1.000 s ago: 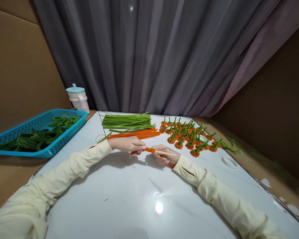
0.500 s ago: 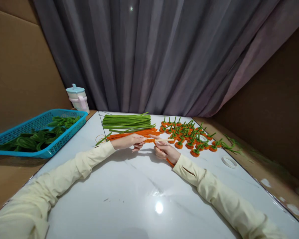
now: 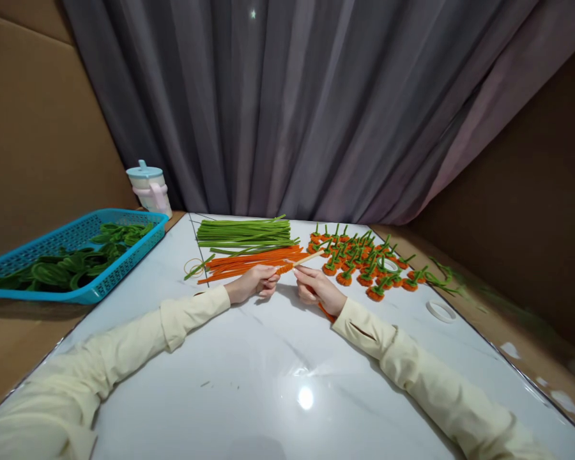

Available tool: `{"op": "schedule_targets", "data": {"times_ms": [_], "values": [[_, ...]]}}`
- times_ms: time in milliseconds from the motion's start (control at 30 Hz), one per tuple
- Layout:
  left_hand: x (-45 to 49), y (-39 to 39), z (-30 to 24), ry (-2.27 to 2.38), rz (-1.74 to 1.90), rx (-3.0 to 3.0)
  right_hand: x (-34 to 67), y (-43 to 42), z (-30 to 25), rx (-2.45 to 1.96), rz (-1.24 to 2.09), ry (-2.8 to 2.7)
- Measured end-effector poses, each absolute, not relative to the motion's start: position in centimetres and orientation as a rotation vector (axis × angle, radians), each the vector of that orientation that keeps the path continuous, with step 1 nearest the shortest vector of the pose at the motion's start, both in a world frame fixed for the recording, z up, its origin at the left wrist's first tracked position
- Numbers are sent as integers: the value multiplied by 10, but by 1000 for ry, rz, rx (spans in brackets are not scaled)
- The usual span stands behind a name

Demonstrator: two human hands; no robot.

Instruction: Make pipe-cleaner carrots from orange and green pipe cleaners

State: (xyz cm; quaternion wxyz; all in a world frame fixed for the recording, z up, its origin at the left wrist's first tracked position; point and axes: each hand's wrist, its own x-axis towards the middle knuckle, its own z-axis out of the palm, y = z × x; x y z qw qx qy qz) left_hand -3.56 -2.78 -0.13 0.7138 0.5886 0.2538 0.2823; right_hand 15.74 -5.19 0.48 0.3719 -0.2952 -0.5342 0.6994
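Observation:
My left hand (image 3: 255,282) is closed in a pinch on a thin pale stick (image 3: 311,258). An orange pipe cleaner (image 3: 284,269) is coiled around that stick, and the stick's bare end slants up to the right. Close beside it, my right hand (image 3: 322,291) pinches the free length of the same pipe cleaner; its orange tail shows below the palm near the cuff. Just behind my hands lie loose orange pipe cleaners (image 3: 239,260) in a pile. A bundle of green pipe cleaners (image 3: 243,233) is beyond them.
Several orange pumpkin-like pieces with green stems (image 3: 364,262) stand at the right back. A white tape roll (image 3: 441,312) lies near the right table edge. At left are a blue basket (image 3: 96,291) of green loops and a lidded cup (image 3: 149,188). A grey curtain (image 3: 278,115) hangs behind.
The stick has turned from nearly level to slanting up at its right end. My left hand has shifted slightly right and down, and my right hand has moved slightly off the stick.

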Motion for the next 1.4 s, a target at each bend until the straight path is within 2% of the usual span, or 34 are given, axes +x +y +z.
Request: {"op": "schedule_targets", "data": {"times_ms": [333, 767, 1400], "values": [[-32, -35, -4, 685, 757, 1507, 156, -52, 1, -943, 1612, -1513], [-37, -43, 3, 919, 924, 2161, 155, -59, 5, -974, 1609, -1590], [-36, -45, -4, 1033, 759, 2575, 154, -58, 1, -892, 1631, -1555]]}}
